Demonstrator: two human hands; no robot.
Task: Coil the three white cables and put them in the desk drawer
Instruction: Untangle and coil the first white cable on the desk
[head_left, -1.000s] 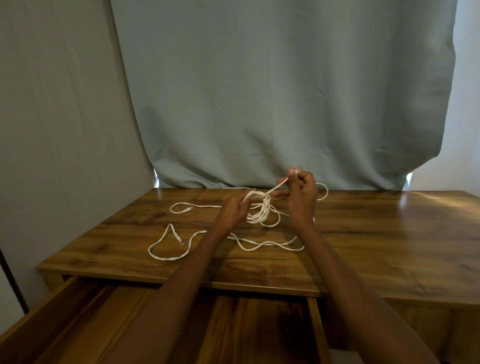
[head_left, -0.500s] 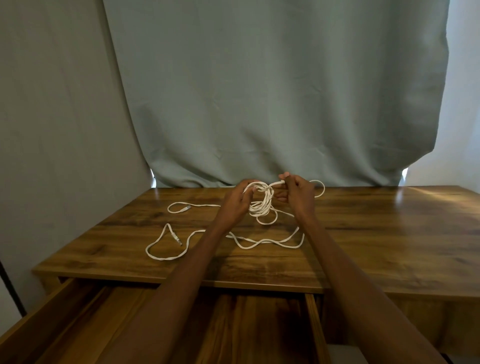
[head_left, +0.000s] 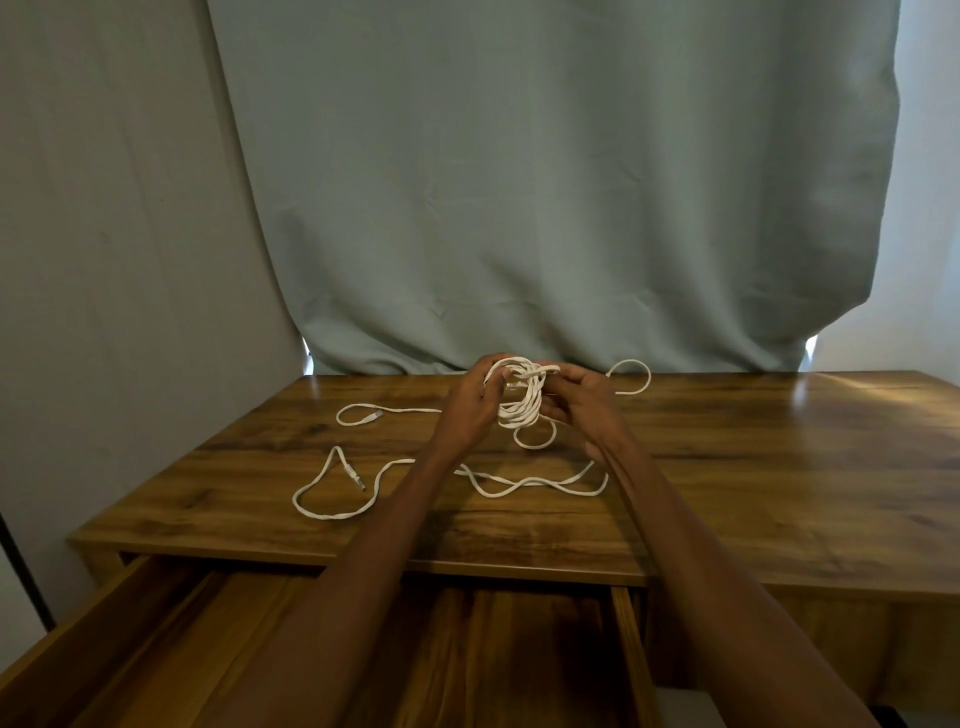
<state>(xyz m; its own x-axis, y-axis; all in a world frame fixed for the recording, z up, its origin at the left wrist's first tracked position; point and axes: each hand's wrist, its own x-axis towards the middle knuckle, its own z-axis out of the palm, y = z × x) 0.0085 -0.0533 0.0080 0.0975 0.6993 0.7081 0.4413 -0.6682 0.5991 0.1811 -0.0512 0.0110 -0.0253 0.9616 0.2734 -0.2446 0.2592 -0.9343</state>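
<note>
Above the back of the wooden surface (head_left: 727, 467), both hands held up around a small white coil (head_left: 519, 400). Left hand (head_left: 467, 410) curled round the coil's left side, fingers (head_left: 491, 371) pinching the upper loops. Right hand (head_left: 582, 405) closed on the right side, fingers pinching a strand laid across the top, apparently a wrap being tucked in; exact contact hidden behind the knuckles. One loose loop (head_left: 535, 436) seen hanging below the coil, just clear of the surface. Remaining white cable (head_left: 519, 488) lying slack and uncoiled on the surface: a long wavy run in front of the hands, ending in a connector (head_left: 353, 475) at left, a second connector end (head_left: 371, 415) farther back at left, and a loop (head_left: 636, 376) at the back right. Could not tell how many separate cables made up the slack. Desk drawer (head_left: 626, 654) open below the front edge, no cable visible inside. Judged: cable light, soft, springy, so loops likely to slip open if released; best held across the bundle where all turns are trapped, with slack picked up near a connector end and fed through the fingers. Coiling judged at an early stage.
</note>
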